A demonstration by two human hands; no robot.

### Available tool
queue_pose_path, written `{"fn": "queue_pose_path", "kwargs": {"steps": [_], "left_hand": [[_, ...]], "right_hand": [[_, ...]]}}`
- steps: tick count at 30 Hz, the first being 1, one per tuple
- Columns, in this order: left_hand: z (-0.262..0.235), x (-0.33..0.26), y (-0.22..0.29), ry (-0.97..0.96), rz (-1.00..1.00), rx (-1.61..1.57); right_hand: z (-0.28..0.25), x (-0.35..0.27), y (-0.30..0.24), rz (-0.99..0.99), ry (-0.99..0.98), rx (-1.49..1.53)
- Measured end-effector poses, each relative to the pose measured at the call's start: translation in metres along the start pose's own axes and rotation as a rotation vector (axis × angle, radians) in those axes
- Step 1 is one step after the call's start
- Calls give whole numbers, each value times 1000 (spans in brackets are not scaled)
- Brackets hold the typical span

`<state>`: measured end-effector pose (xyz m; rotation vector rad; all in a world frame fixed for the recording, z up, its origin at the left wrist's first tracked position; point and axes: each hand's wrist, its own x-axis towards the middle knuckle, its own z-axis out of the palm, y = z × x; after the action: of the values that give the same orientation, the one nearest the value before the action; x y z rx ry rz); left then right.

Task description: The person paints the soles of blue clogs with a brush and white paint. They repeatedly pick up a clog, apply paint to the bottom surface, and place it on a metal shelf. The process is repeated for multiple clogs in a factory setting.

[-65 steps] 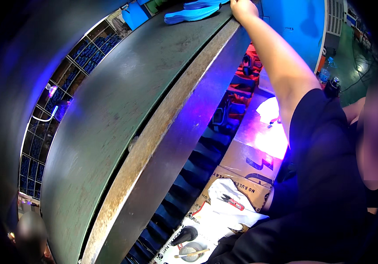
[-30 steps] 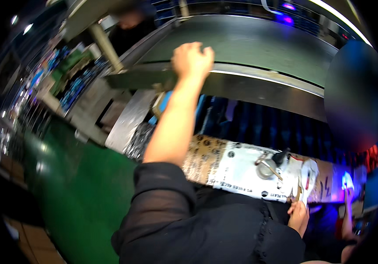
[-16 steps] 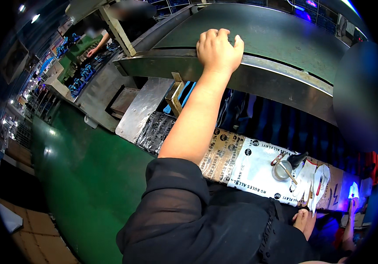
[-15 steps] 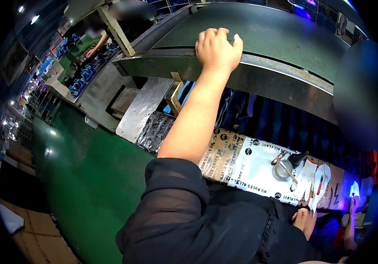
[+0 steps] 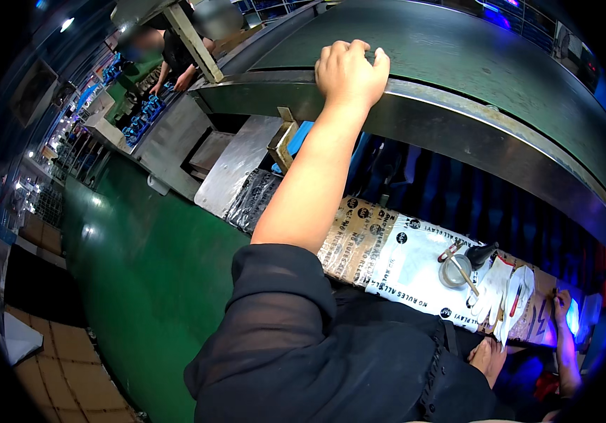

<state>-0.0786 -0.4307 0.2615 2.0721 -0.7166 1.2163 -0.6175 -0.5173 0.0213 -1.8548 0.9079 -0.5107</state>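
Note:
My left hand rests on the near edge of the green conveyor belt, above its metal side rail. Its fingers are bent and its thumb stands apart; nothing shows in the hand. My right hand lies low beside my black clothing, below the bench edge. Its fingers are mostly hidden. On the narrow bench stand a round jar with a brush across it and a black-topped object. White gloves lie beside them, with a red pen-like tool on top.
A printed white sheet and brown wrapping cover the bench. At the right, a co-worker's hand is near a blue-lit spot. Another person works at the far left among blue items. Green floor lies to my left.
The whole view has shifted slightly. The co-worker's hand at the right has moved up onto the bench's end. More of the far-left person shows. My left hand keeps its place on the belt edge.

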Motion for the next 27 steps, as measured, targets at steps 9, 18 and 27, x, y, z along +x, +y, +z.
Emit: {"fn": "queue_pose_path", "kwargs": {"steps": [9,18,27], "left_hand": [[-2,-17,-4,224,261,-159],[-5,-23,-5,251,167,-228],[-16,-23,-17,156,163,-444]], "right_hand": [[3,5,7,-2,14,-21],[22,42,24,-19,154,-174],[14,86,69,-4,279,-426]]}}
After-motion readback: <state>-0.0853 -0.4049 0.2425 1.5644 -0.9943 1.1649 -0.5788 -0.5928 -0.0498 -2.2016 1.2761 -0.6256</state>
